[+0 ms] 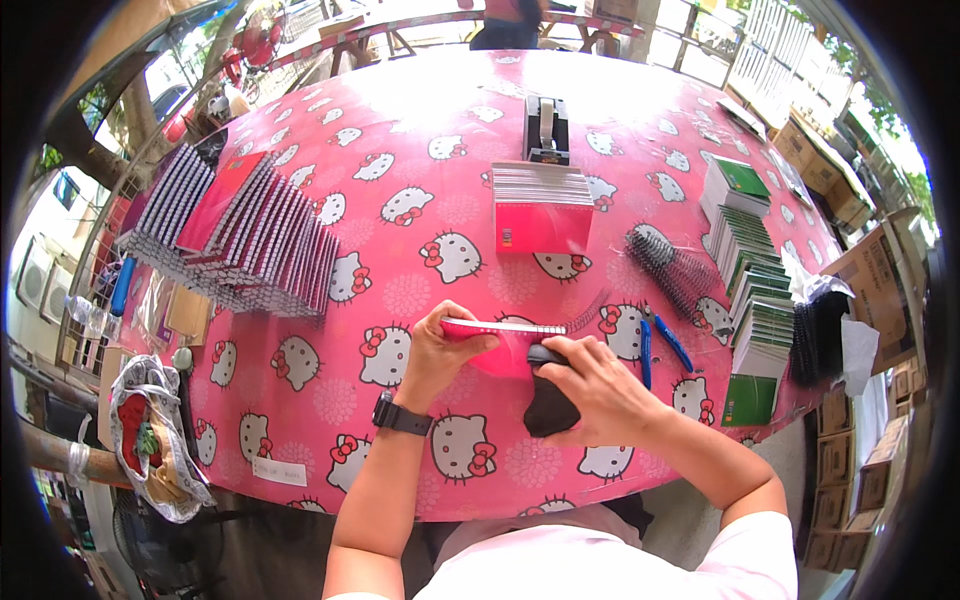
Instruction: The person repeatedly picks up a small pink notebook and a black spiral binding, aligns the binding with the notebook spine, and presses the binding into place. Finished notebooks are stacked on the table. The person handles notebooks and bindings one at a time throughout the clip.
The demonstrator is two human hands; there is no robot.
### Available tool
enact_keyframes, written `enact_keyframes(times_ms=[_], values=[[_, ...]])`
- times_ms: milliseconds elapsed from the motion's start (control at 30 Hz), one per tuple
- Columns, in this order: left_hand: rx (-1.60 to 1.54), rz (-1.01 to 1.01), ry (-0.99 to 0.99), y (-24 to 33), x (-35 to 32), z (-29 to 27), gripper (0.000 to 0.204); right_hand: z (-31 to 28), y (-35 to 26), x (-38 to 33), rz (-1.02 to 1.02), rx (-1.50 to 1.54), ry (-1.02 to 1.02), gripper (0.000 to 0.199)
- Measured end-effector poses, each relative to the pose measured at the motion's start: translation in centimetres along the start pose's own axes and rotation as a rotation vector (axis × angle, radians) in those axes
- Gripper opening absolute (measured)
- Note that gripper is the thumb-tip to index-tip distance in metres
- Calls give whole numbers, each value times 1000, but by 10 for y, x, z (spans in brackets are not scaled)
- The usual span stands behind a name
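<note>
My left hand (445, 345) is closed on the left end of a red notebook (500, 358), holding it spine up above the table. Along its top edge runs a row of holes, and a dark spiral coil (588, 316) sticks out past the right end. In my right hand (605, 390) is a black handheld device (552, 405), its rounded top against the notebook's right end by the coil. Its exact kind cannot be made out. Blue-handled pliers (647, 350) lie just right of my right hand, below a pile of dark spiral coils (675, 265).
Spiral-bound notebooks (260, 235) stand in rows at left. Ahead are a stack of red notebooks (541, 228) and a tape dispenser (546, 130). Green notebooks (755, 325) line the right side. A cloth-lined basket (150, 440) sits at the left edge. A person (507, 25) is beyond the table.
</note>
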State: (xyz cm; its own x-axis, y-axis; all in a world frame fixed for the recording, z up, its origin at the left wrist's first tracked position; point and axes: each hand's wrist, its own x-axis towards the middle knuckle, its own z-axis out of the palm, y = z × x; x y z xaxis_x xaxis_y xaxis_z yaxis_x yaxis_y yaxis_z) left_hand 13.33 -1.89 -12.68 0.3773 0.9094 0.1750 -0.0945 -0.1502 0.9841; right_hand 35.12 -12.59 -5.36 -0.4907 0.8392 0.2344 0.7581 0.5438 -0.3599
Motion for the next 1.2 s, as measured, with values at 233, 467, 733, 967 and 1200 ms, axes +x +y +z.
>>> enact_keyframes(times_ms=[233, 467, 733, 967, 1200], values=[[-197, 48, -142, -6, 0, -3, 28, -33, 57, 12, 185, 509, 36, 80], [-103, -25, -148, 0, 2, -2, 31, -13, 62, 13, 203, 1089, -95, 60], [-157, -40, -133, -8, -1, -3, 30, -5, 59, 25, 175, 776, -52, 55], [-222, -30, -145, -3, 1, 0, 28, -13, 50, 33, 178, 893, -96, 49], [-192, 4, -126, -5, 2, 2, 27, -7, 56, 40, 189, 1012, -156, 59]])
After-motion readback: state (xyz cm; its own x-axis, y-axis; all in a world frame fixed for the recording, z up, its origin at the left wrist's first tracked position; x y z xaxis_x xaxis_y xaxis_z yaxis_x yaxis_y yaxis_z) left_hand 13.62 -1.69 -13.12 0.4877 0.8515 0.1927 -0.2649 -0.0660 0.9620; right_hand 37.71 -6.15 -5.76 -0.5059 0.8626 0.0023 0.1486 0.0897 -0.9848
